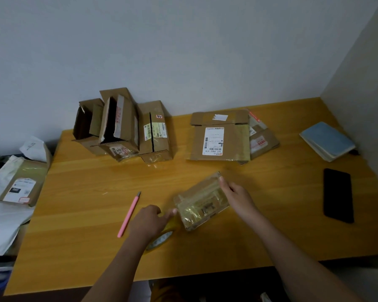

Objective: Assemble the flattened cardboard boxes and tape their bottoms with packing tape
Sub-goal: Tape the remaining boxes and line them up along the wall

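A small cardboard box (202,202), its upper face glossy with yellowish tape, lies near the middle of the wooden table (79,214), close to you. Your right hand (238,196) pinches its far right corner between thumb and fingertips. Your left hand (150,221) curls its fingers over a roll of packing tape (162,237) touching the box's near left end, so you seem to be mid-taping this box's bottom; next the strip likely needs pulling taut across the seam and cutting. A pink utility knife (128,214) lies just left of the roll. At the far left, three assembled boxes (122,127) stand together; one label appears to read "5814". Far right of centre, flattened boxes (220,138) lie stacked, the top label reading "507 P602 H18" upside down. A black phone (338,195) and a blue notebook (327,140) rest at the right. Off the table's left edge, a labelled parcel (22,184) seems to show "060".
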`<move>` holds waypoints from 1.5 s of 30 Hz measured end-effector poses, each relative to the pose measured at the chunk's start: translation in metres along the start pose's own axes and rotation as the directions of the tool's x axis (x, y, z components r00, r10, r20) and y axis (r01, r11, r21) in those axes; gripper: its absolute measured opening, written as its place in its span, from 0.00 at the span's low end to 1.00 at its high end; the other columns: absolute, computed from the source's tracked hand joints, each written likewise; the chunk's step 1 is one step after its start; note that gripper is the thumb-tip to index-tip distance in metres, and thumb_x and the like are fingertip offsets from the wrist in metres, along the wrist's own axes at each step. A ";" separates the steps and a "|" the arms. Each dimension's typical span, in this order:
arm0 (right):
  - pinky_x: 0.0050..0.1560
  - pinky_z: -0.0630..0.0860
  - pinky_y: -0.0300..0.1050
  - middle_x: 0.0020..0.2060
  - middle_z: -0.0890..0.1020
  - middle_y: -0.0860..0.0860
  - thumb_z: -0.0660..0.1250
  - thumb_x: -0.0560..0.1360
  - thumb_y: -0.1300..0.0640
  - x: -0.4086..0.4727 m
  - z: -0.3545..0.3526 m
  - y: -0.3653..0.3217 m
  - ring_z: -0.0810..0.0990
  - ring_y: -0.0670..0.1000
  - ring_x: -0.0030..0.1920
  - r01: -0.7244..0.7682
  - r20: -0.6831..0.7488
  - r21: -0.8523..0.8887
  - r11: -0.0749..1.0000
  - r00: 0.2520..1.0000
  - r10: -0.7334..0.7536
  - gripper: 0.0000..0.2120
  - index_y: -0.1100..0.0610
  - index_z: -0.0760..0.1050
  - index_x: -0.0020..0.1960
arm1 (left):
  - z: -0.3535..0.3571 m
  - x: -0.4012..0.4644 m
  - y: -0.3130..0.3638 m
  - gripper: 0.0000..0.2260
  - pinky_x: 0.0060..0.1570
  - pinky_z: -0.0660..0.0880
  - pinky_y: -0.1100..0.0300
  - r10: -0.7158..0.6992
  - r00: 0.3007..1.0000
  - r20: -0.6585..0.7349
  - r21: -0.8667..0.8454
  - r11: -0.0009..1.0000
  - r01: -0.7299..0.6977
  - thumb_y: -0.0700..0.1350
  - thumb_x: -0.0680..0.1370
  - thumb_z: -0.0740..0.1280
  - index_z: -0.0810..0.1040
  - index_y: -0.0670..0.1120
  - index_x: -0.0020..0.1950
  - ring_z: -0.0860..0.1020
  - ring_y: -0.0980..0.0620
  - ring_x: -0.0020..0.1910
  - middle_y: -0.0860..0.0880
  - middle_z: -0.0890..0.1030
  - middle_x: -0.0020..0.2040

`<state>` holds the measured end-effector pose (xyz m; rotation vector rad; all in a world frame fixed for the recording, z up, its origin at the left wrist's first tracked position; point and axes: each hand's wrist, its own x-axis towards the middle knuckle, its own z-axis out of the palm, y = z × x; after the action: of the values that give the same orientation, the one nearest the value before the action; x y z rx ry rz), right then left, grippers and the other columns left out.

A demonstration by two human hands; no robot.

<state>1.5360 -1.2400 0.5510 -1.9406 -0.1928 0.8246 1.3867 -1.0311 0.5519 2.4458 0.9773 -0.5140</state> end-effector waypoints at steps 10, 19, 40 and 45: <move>0.40 0.74 0.42 0.43 0.80 0.51 0.60 0.81 0.49 0.012 0.019 0.006 0.79 0.51 0.46 0.070 -0.161 -0.062 0.996 0.984 -0.079 0.11 0.54 0.76 0.54 | 0.013 -0.002 -0.002 0.35 0.28 0.60 0.59 -0.018 1.000 0.006 -0.075 0.997 0.019 0.69 0.75 0.58 0.78 0.37 0.55 0.72 0.50 0.35 0.42 0.79 0.43; 0.59 0.74 0.51 0.66 0.74 0.55 0.62 0.78 0.42 0.023 0.032 -0.012 0.72 0.56 0.66 0.099 -0.224 -0.528 0.843 0.942 -0.251 0.30 0.56 0.62 0.74 | 0.023 -0.006 0.000 0.35 0.27 0.59 0.59 -0.070 0.996 -0.051 -0.197 0.979 0.059 0.69 0.75 0.59 0.78 0.34 0.54 0.66 0.56 0.29 0.46 0.74 0.34; 0.75 0.32 0.59 0.76 0.30 0.55 0.36 0.75 0.30 0.004 0.068 -0.011 0.27 0.53 0.75 0.219 0.046 -0.837 0.502 0.942 -0.333 0.43 0.57 0.34 0.79 | 0.026 -0.013 0.001 0.29 0.30 0.57 0.57 -0.134 0.991 -0.010 -0.382 0.916 0.120 0.69 0.72 0.64 0.73 0.42 0.35 0.67 0.47 0.29 0.44 0.63 0.29; 0.72 0.26 0.59 0.73 0.25 0.55 0.41 0.65 0.18 0.016 0.064 -0.012 0.22 0.52 0.72 0.256 0.140 -0.862 0.438 0.950 -0.280 0.57 0.58 0.28 0.76 | 0.019 -0.013 -0.011 0.19 0.50 0.70 0.58 -0.076 0.979 0.188 -0.533 0.829 0.167 0.56 0.78 0.66 0.78 0.43 0.60 0.77 0.48 0.55 0.47 0.79 0.58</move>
<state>1.5108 -1.1797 0.5354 -2.7656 -1.0844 0.4843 1.3670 -1.0413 0.5399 1.8102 1.0462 -0.3936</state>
